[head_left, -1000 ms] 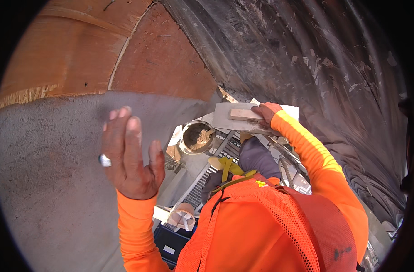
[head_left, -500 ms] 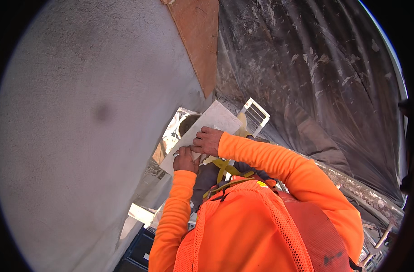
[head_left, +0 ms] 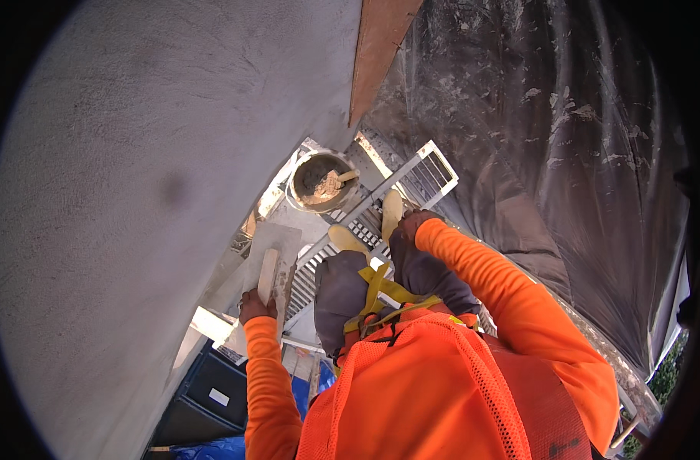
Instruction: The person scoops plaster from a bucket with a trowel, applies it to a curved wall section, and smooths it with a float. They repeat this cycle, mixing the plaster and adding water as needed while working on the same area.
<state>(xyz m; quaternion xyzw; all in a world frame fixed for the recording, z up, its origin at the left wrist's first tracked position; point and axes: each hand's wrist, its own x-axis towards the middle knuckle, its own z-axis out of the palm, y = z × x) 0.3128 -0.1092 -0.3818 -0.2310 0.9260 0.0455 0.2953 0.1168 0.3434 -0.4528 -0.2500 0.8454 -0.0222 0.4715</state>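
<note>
In my remote view, the left hand [head_left: 256, 307] has its fingers closed around the lower end of the wooden grip [head_left: 268, 274] of the float [head_left: 287, 244]. The float is low beside the grey wall [head_left: 127, 207], to the left of the person's knees; whether it touches the wall, I cannot tell. The right hand [head_left: 416, 223] is near the right boot [head_left: 393, 214], with fingers bent, and from here I cannot tell if they grip something. Ahead of the boots stands a round bucket [head_left: 309, 166]. In it I see a brown, lumpy mix [head_left: 324, 189], and a wooden stick [head_left: 348, 175] leans from this mix toward the right rim. Near the left forearm is a dark box [head_left: 196, 386] with a white label [head_left: 219, 396]; its content I cannot see.
</note>
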